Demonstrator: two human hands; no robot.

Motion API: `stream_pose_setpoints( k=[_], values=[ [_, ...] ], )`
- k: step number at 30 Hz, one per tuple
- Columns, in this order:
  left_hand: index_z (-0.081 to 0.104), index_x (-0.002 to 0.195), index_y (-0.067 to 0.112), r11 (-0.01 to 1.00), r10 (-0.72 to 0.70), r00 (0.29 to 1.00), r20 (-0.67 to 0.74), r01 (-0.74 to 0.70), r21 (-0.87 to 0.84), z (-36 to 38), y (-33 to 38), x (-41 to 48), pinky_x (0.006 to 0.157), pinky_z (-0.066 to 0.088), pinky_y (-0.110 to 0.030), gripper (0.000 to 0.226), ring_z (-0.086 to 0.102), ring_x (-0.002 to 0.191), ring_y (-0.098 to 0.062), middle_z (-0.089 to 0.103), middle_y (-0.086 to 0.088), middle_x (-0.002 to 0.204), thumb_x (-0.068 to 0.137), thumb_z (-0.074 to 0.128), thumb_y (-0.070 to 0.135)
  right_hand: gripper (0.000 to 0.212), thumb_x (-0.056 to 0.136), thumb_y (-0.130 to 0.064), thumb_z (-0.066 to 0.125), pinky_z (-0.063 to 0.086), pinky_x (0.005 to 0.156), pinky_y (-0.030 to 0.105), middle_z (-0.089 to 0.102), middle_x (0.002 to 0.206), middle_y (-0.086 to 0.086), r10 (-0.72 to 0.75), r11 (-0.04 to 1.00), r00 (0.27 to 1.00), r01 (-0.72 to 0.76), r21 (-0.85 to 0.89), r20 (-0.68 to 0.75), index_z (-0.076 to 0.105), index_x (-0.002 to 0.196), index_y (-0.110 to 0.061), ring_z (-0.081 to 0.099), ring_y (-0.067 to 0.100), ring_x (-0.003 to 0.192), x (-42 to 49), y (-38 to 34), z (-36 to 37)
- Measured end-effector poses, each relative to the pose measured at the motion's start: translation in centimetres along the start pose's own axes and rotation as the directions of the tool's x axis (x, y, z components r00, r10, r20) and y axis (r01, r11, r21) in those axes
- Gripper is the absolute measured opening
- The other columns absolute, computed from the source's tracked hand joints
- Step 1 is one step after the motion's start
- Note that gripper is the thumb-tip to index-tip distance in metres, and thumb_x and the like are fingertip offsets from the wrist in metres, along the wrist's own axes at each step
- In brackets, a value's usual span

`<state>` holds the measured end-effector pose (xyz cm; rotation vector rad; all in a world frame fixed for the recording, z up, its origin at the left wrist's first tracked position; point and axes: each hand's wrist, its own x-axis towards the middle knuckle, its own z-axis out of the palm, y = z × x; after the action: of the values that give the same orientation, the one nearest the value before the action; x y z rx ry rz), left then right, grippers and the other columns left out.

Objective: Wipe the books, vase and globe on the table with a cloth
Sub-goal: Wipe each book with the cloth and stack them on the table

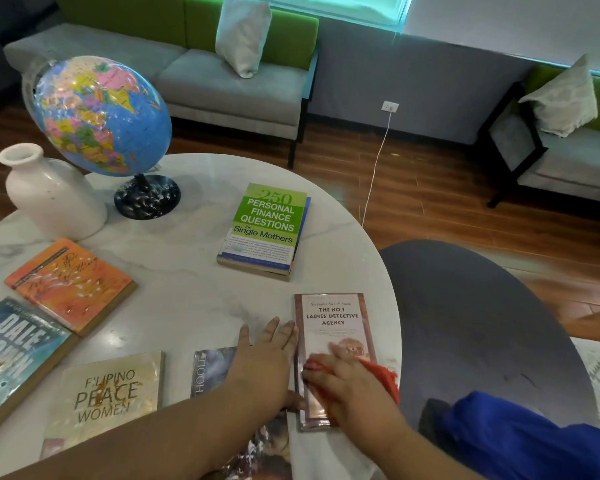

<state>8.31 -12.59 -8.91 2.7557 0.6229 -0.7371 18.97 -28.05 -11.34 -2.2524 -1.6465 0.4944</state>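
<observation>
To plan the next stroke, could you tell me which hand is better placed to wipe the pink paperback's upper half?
Probably the right hand: it presses the red cloth onto the lower cover of the pink paperback. The left hand lies flat beside it, without a cloth.

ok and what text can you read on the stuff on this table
"250 PERSONAL FINANCE QUESTIONS for Single Mothers": green book
"THE NO.1 LADIES DETECTIVE AGENCY": pink book; author line blurred
"DALE BROWN": blue book
"FILIPINO PEACE WOMEN": cream book
"HOOLE", cut off: dark book
Unreadable: orange book script, globe labels
</observation>
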Motion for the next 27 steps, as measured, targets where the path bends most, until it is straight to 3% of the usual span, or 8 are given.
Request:
stream_pose_setpoints(
  k=[5, 9, 11, 14, 18, 20, 23, 27],
  values=[
    [-0.013, 0.152, 0.017, 1.0, 0.005, 1.0, -0.003, -0.005, 0.017, 0.0, 0.1, -0.1, 0.116, -0.005, -0.057, 0.112, -0.015, 0.147, -0.018, -0.015, 0.002, 0.161, 0.079, 0.053, 0.071, 0.043, 0.096, -0.019, 0.055, 0.011, 0.122, 0.031, 0.042, 0.146, -0.017, 0.246, 0.969, 0.954, -0.245, 0.032, -0.17, 0.052, 0.135, -0.036, 0.012, 0.008, 0.145, 1.3, 2.0, -0.5],
    [-0.015, 0.152, 0.016, 0.999, 0.005, 1.0, 0.011, -0.006, 0.048, 0.1, 0.1, -0.1, 0.115, -0.005, -0.059, 0.12, -0.015, 0.147, -0.019, -0.016, 0.002, 0.161, 0.074, 0.057, 0.074, 0.042, 0.091, -0.016, 0.055, 0.024, 0.118, 0.035, 0.05, 0.14, -0.017, 0.023, 1.0, 0.998, -0.022, 0.006, -0.065, 0.059, 0.128, -0.035, 0.033, 0.017, 0.14, 0.1, -1.0, 1.2],
    [-0.015, 0.152, 0.016, 0.998, 0.004, 1.0, 0.012, -0.005, 0.056, 0.1, 0.1, -0.1, 0.115, -0.006, -0.06, 0.122, -0.016, 0.147, -0.019, -0.017, 0.002, 0.161, 0.072, 0.057, 0.075, 0.039, 0.084, -0.028, 0.051, 0.03, 0.11, 0.032, 0.057, 0.132, -0.017, -0.087, 0.996, 0.996, 0.087, -0.012, -0.002, 0.064, 0.121, -0.037, 0.048, 0.019, 0.131, -2.0, -1.0, 1.1],
    [-0.014, 0.152, 0.015, 0.999, 0.01, 1.0, 0.011, -0.011, 0.051, 0.1, 0.2, -0.1, 0.115, -0.006, -0.059, 0.125, -0.016, 0.147, -0.019, -0.017, 0.001, 0.161, 0.071, 0.058, 0.075, 0.038, 0.092, -0.028, 0.054, 0.018, 0.118, 0.028, 0.048, 0.14, -0.022, -0.028, 0.998, 0.999, 0.027, 0.049, 0.017, 0.058, 0.127, -0.04, 0.027, 0.007, 0.14, -3.4, 1.0, 0.0],
    [-0.013, 0.152, 0.013, 0.999, 0.0, 1.0, 0.015, -0.001, 0.054, 0.0, 0.4, -0.1, 0.115, -0.005, -0.059, 0.125, -0.015, 0.147, -0.019, -0.015, 0.0, 0.161, 0.071, 0.061, 0.073, 0.036, 0.097, -0.024, 0.055, 0.013, 0.122, 0.03, 0.041, 0.144, -0.024, 0.219, 0.973, 0.96, -0.203, 0.108, -0.175, 0.057, 0.13, -0.037, 0.018, 0.001, 0.14, -2.3, 0.8, -0.2],
    [-0.012, 0.152, 0.013, 0.998, -0.007, 1.0, 0.013, 0.006, 0.062, 0.0, 0.5, -0.1, 0.115, -0.004, -0.059, 0.125, -0.015, 0.148, -0.019, -0.013, 0.0, 0.161, 0.071, 0.061, 0.072, 0.043, 0.094, -0.02, 0.057, 0.011, 0.119, 0.026, 0.037, 0.144, -0.025, 0.153, 0.986, 0.984, -0.145, 0.08, -0.095, 0.053, 0.133, -0.038, 0.018, 0.003, 0.14, -2.4, -1.2, 0.6],
    [-0.011, 0.153, 0.013, 0.998, -0.011, 1.0, 0.013, 0.01, 0.069, 0.1, 0.5, 0.0, 0.116, -0.003, -0.059, 0.125, -0.014, 0.148, -0.019, -0.013, 0.0, 0.161, 0.07, 0.061, 0.073, 0.052, 0.079, -0.015, 0.071, 0.032, 0.113, 0.032, 0.052, 0.138, -0.017, -0.036, 0.998, 0.999, 0.036, 0.055, -0.016, 0.06, 0.126, -0.037, 0.036, 0.012, 0.136, -4.4, -1.6, 1.4],
    [-0.012, 0.152, 0.014, 0.998, -0.007, 1.0, 0.022, 0.005, 0.065, 0.2, 0.5, -0.1, 0.116, -0.003, -0.059, 0.126, -0.014, 0.148, -0.019, -0.014, 0.0, 0.161, 0.07, 0.06, 0.075, 0.041, 0.09, -0.018, 0.062, 0.021, 0.118, 0.03, 0.043, 0.137, -0.028, 0.216, 0.968, 0.962, -0.188, 0.168, -0.167, 0.06, 0.126, -0.038, 0.022, 0.005, 0.14, -5.5, 1.8, -0.1]
  ],
)
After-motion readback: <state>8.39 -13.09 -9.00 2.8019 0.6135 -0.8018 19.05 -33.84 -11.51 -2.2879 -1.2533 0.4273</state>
